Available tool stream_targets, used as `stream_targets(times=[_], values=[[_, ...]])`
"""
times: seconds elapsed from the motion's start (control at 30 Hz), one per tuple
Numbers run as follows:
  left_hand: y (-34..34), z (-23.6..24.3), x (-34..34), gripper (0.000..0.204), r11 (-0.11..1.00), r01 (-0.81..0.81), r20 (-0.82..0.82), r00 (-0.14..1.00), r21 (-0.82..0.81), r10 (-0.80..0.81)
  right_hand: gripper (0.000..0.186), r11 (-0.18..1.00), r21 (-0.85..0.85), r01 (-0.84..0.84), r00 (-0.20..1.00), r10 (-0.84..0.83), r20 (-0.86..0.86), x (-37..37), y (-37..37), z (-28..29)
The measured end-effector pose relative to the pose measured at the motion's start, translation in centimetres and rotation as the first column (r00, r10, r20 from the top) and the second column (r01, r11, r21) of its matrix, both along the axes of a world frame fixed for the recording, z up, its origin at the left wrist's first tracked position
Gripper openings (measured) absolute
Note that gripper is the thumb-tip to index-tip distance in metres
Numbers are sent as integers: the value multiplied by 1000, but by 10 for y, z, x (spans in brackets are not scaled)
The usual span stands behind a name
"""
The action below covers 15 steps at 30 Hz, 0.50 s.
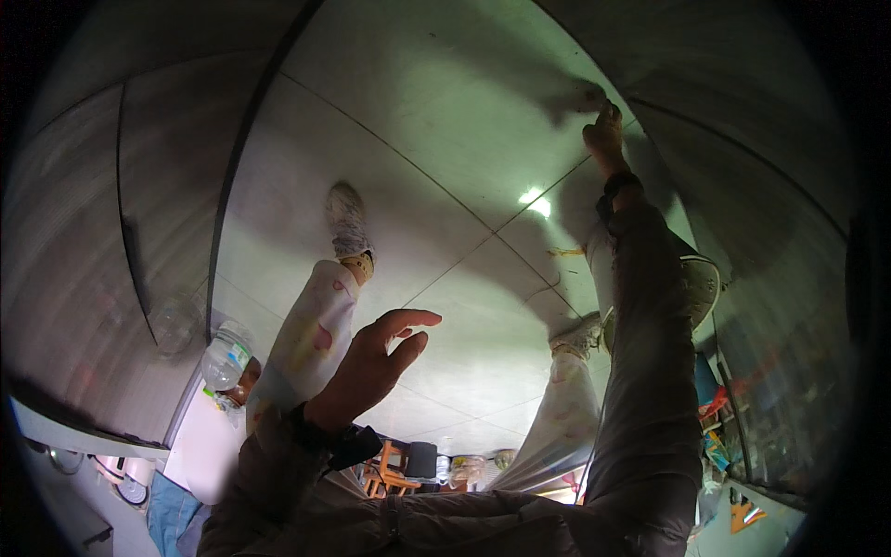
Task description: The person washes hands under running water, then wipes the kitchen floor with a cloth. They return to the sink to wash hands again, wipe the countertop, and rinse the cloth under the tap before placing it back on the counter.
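Note:
My left hand (371, 362) is held in the air above the pale tiled floor (418, 139), fingers curved and apart, nothing in it. My right hand (603, 135) reaches forward near the floor's right edge by the dark panel (742, 167), fingers bent together; what they hold, if anything, is hidden. A bright patch of light (535, 201) lies left of my right wrist. My legs in white patterned trousers (311, 334) are apart, with shoes (348, 218) on the tiles. A pale rimmed object (701, 288) is partly hidden behind my right forearm.
Dark grey panels (158, 213) stand on both sides. A clear plastic bottle (223, 362) is at the left. A wooden stool (388, 469) and assorted items are behind me. Colourful small items (715, 446) are at the lower right, and blue fabric (176, 511) at the lower left.

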<state>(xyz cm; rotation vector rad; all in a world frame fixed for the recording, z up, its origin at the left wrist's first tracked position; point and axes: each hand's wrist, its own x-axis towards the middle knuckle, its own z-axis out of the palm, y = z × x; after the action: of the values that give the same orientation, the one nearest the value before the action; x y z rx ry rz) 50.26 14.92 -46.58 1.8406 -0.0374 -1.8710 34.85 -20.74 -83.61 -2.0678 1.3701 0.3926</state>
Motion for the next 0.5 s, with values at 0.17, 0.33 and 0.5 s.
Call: stream_targets(times=[0.17, 0.33, 0.5], values=[[-7, -5, 2, 27, 1000, -26, 32, 999, -12, 26, 73, 998, -1, -71, 997, 71, -29, 13, -23, -28], [-6, -9, 2, 26, 999, -47, 25, 999, -27, 48, 67, 994, -17, -105, 993, 103, -54, 22, -14, -38], [-8, -11, 2, 28, 1000, -30, 20, 999, 8, 30, 67, 969, -174, -174, 983, 160, -92, 25, 16, -34]])
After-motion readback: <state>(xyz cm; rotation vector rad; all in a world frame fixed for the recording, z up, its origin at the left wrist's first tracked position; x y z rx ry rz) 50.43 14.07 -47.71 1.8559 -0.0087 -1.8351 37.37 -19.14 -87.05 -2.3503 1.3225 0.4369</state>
